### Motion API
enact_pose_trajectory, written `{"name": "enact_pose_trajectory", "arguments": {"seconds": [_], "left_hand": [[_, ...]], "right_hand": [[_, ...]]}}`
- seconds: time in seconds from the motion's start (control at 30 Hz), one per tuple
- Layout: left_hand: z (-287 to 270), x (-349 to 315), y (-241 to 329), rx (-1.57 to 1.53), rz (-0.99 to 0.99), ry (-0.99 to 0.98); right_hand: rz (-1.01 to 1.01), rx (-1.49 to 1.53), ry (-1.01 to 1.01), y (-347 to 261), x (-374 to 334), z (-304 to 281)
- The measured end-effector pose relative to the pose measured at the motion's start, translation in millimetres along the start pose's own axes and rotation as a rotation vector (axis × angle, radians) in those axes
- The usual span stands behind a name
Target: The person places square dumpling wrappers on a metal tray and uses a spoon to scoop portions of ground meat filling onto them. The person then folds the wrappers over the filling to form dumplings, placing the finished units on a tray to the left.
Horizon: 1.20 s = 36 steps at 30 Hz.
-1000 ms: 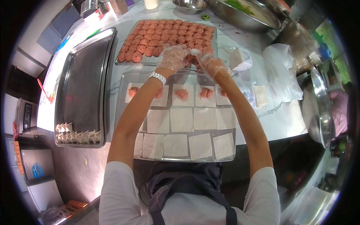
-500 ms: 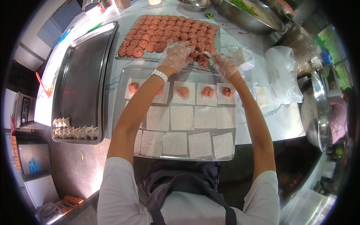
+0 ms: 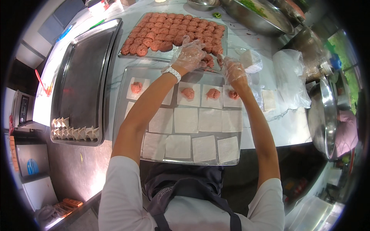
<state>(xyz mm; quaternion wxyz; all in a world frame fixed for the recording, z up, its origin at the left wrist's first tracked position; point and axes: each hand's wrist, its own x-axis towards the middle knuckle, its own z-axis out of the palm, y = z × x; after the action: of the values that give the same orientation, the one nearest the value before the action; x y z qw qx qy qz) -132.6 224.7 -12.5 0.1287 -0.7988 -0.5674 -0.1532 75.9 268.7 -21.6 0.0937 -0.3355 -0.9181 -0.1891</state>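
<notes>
My left hand (image 3: 189, 56), in a clear plastic glove, reaches over the near edge of the tray of meatballs (image 3: 175, 30). Its fingers look stretched out and partly bent beside the raw, pinkish-brown balls. My gloved right hand (image 3: 234, 71) is closed at the same tray's near right corner. A small reddish-brown tip pokes out of its fingers; I cannot make out what it is. Loose meat (image 3: 208, 61) lies between the hands. Below them, a clear tray (image 3: 119, 115) carries rows of square white wrappers (image 3: 186, 120). Meat portions (image 3: 188, 93) sit on the farthest row, partly covered by my left forearm.
On the left, a long dark metal tray (image 3: 83, 77) holds folded dumplings (image 3: 75, 133) at its near end. A steel basin (image 3: 266, 19) with chopped greens stands at the far right. Plastic bags (image 3: 289, 77) and a stray wrapper (image 3: 268, 101) lie on the right.
My left hand has shifted slightly right along the meatballs, and its forearm now covers one meat portion. My right hand has drawn back a little toward me.
</notes>
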Motion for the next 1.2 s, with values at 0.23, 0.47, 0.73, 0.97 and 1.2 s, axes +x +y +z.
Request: {"name": "enact_pose_trajectory", "arguments": {"seconds": [0.23, 0.47, 0.73, 0.97, 1.2], "left_hand": [[-3.2, 4.6, 10.1, -0.043, -0.042, 0.049], [6.0, 12.5, 2.9, 0.063, 0.024, 0.189], [-25.9, 17.4, 13.0, -0.152, -0.147, -0.033], [-38.5, -1.8, 28.3, -0.233, -0.139, -0.123], [-14.4, -3.3, 29.3, 0.01, 0.04, 0.155]], "right_hand": [[0.071, 0.432, 0.127, -24.3, 14.1, 13.7], [0.453, 1.041, 0.073, -5.0, 26.1, 59.7], [0.883, 2.186, -0.216, 0.1, 14.8, 4.1], [0.809, 2.165, -0.354, 4.3, 3.1, -18.1], [0.793, 2.164, -0.038, -20.3, 7.4, -31.5]]}}
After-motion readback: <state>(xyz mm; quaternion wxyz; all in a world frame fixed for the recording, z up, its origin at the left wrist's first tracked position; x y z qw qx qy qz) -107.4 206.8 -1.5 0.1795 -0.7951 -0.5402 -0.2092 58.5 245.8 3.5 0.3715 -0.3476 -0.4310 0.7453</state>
